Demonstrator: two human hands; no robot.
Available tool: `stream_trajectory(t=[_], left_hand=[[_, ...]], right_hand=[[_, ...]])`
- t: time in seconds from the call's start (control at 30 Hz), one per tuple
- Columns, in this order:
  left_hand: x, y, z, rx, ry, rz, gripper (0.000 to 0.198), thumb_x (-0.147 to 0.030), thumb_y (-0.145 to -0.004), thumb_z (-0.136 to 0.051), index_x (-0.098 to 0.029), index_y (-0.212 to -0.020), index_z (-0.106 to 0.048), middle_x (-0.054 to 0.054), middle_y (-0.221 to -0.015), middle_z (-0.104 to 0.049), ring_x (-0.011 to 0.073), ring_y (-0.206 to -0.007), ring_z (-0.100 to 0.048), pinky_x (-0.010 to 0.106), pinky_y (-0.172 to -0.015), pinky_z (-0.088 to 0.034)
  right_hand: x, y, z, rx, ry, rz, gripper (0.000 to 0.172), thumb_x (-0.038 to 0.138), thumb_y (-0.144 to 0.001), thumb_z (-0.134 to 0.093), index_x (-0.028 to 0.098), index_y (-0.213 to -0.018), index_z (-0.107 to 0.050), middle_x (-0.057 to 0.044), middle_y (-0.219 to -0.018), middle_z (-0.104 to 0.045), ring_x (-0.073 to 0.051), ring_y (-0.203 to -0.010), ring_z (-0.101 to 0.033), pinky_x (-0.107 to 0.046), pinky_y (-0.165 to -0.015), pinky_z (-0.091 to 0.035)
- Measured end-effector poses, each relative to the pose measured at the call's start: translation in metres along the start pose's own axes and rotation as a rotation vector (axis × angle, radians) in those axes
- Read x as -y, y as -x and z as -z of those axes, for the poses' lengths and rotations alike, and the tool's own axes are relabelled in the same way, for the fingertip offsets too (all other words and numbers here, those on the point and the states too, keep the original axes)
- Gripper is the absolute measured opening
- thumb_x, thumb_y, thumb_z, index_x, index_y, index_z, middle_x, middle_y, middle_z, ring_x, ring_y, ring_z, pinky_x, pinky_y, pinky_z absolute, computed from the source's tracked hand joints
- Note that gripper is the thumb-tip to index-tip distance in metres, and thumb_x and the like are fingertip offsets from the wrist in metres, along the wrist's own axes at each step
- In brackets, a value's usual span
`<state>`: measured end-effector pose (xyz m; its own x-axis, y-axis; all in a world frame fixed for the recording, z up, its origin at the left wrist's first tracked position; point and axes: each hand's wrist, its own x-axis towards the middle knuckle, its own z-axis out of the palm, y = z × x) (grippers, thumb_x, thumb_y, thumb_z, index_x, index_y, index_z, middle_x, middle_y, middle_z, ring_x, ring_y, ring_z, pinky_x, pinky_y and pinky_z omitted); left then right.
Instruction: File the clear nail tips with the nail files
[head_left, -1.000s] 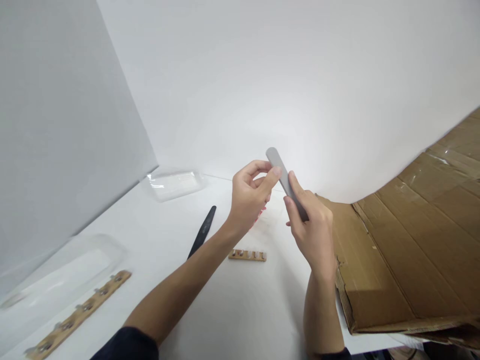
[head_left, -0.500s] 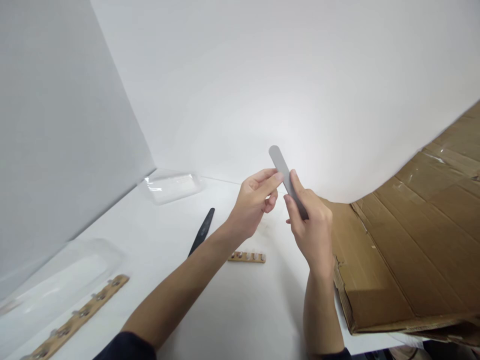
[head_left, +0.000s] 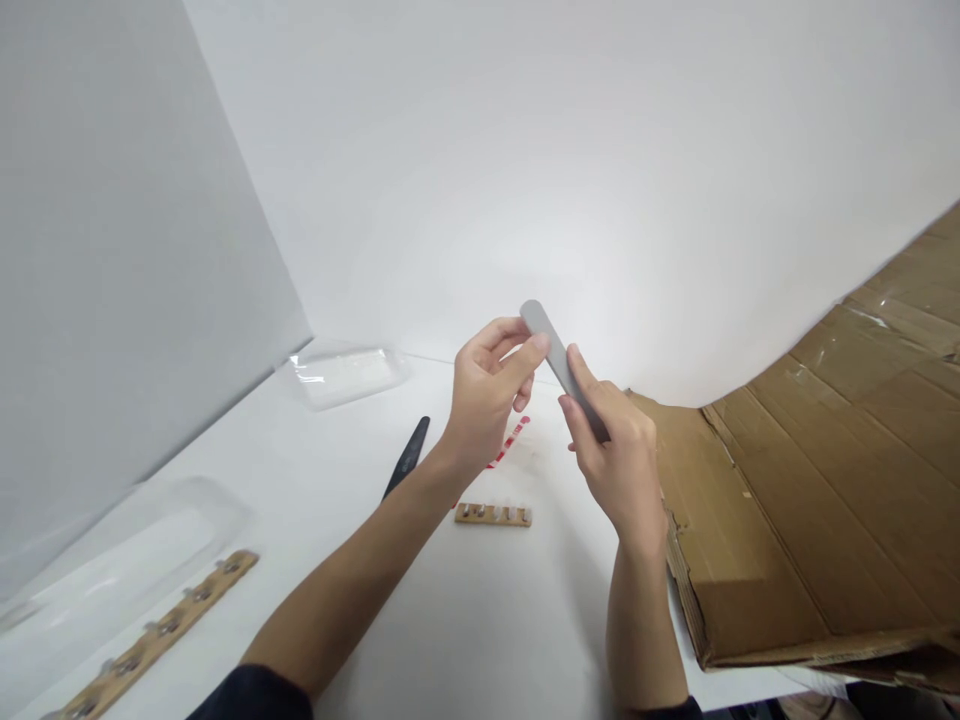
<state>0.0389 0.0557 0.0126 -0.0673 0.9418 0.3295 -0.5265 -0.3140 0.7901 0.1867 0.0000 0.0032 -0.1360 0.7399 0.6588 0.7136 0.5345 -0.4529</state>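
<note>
A grey nail file (head_left: 556, 355) with a rounded end is held up over the white table, slanting up to the left. My right hand (head_left: 611, 440) grips its lower part between thumb and fingers. My left hand (head_left: 487, 385) is closed at the upper part, its thumb on the file's face and the forefinger partly hidden behind it. Whether something small sits between those fingertips, I cannot make out. Below the hands lies a short wooden strip (head_left: 493, 515) bearing several small clear and metallic-looking pieces. A black nail file (head_left: 407, 458) rests left of it, partly behind my left forearm.
A red-and-white striped strip (head_left: 514, 440) lies under my left hand. Clear plastic packages (head_left: 349, 375) sit at the back left and left edge. A longer wooden strip with metal pieces (head_left: 161, 630) is at lower left. Cardboard (head_left: 810, 480) covers the right side; white walls stand behind.
Both hands and the grey nail file have shifted slightly left. The left hand moved further, and the red-and-white strip beneath it now shows.
</note>
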Motion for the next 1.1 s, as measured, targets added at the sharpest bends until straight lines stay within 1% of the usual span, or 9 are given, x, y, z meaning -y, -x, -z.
stream_trajectory(t=[0.2, 0.27, 0.4, 0.53, 0.63, 0.8, 0.93, 1.1], left_hand=[[0.006, 0.0, 0.0, -0.021, -0.017, -0.063, 0.032, -0.041, -0.078, -0.089, -0.02, -0.088, -0.068, -0.006, -0.068, -0.054, 0.0029, -0.045, -0.032, 0.021, -0.038, -0.023], [0.007, 0.0, 0.0, -0.025, -0.033, -0.099, 0.03, -0.039, -0.079, -0.088, -0.02, -0.087, -0.067, -0.005, -0.07, -0.054, 0.0038, -0.048, -0.035, 0.021, -0.04, -0.026], [0.008, 0.0, -0.001, -0.021, -0.064, -0.144, 0.026, -0.036, -0.081, -0.085, -0.02, -0.084, -0.065, -0.003, -0.073, -0.055, 0.0077, -0.061, -0.047, 0.019, -0.048, -0.035], [0.01, -0.001, -0.002, -0.018, -0.091, -0.155, 0.027, -0.036, -0.083, -0.083, -0.02, -0.079, -0.062, -0.002, -0.075, -0.055, 0.0096, -0.067, -0.05, 0.019, -0.051, -0.039], [0.013, -0.002, -0.002, -0.023, -0.1, -0.156, 0.028, -0.037, -0.084, -0.082, -0.02, -0.079, -0.06, -0.001, -0.077, -0.057, 0.0087, -0.064, -0.048, 0.019, -0.05, -0.038], [0.016, 0.0, -0.001, -0.03, -0.088, -0.147, 0.022, -0.032, -0.085, -0.081, -0.02, -0.087, -0.062, -0.001, -0.083, -0.062, 0.0052, -0.055, -0.045, 0.02, -0.046, -0.036], [0.012, 0.001, -0.001, -0.051, -0.091, -0.192, 0.023, -0.025, -0.081, -0.081, -0.021, -0.089, -0.06, -0.002, -0.087, -0.062, 0.0031, -0.05, -0.042, 0.021, -0.045, -0.035], [0.009, -0.001, -0.001, -0.035, -0.118, -0.245, 0.022, -0.021, -0.08, -0.079, -0.021, -0.085, -0.058, -0.004, -0.082, -0.06, 0.0029, -0.049, -0.04, 0.021, -0.045, -0.034]], right_hand=[[0.0, 0.001, 0.002, 0.037, -0.026, -0.006, 0.052, 0.027, -0.11, -0.051, 0.039, -0.161, -0.049, 0.003, -0.079, -0.054, -0.013, -0.067, -0.051, -0.025, -0.063, -0.055], [0.001, 0.0, 0.002, 0.04, -0.029, -0.001, 0.052, 0.027, -0.11, -0.052, 0.039, -0.16, -0.051, 0.003, -0.08, -0.054, -0.013, -0.067, -0.052, -0.025, -0.062, -0.054], [0.002, 0.0, 0.003, 0.04, -0.039, 0.01, 0.051, 0.026, -0.109, -0.052, 0.038, -0.158, -0.053, 0.003, -0.081, -0.057, -0.012, -0.067, -0.055, -0.025, -0.062, -0.053], [0.001, 0.0, 0.002, 0.045, -0.042, 0.018, 0.049, 0.027, -0.11, -0.051, 0.037, -0.158, -0.054, 0.004, -0.079, -0.056, -0.012, -0.066, -0.054, -0.026, -0.062, -0.052], [-0.001, 0.0, 0.0, 0.054, -0.029, 0.009, 0.049, 0.028, -0.111, -0.05, 0.037, -0.159, -0.053, 0.004, -0.078, -0.055, -0.012, -0.065, -0.054, -0.026, -0.062, -0.051], [-0.001, -0.001, -0.001, 0.052, -0.008, 0.007, 0.048, 0.029, -0.112, -0.047, 0.035, -0.158, -0.053, 0.004, -0.077, -0.055, -0.013, -0.065, -0.053, -0.026, -0.062, -0.049], [0.001, -0.002, 0.0, 0.055, -0.016, 0.02, 0.047, 0.028, -0.111, -0.049, 0.033, -0.157, -0.055, 0.004, -0.078, -0.057, -0.013, -0.066, -0.053, -0.027, -0.063, -0.048], [0.003, -0.002, 0.0, 0.079, -0.005, 0.028, 0.047, 0.026, -0.111, -0.049, 0.028, -0.158, -0.055, 0.004, -0.077, -0.059, -0.013, -0.066, -0.054, -0.027, -0.066, -0.047]])
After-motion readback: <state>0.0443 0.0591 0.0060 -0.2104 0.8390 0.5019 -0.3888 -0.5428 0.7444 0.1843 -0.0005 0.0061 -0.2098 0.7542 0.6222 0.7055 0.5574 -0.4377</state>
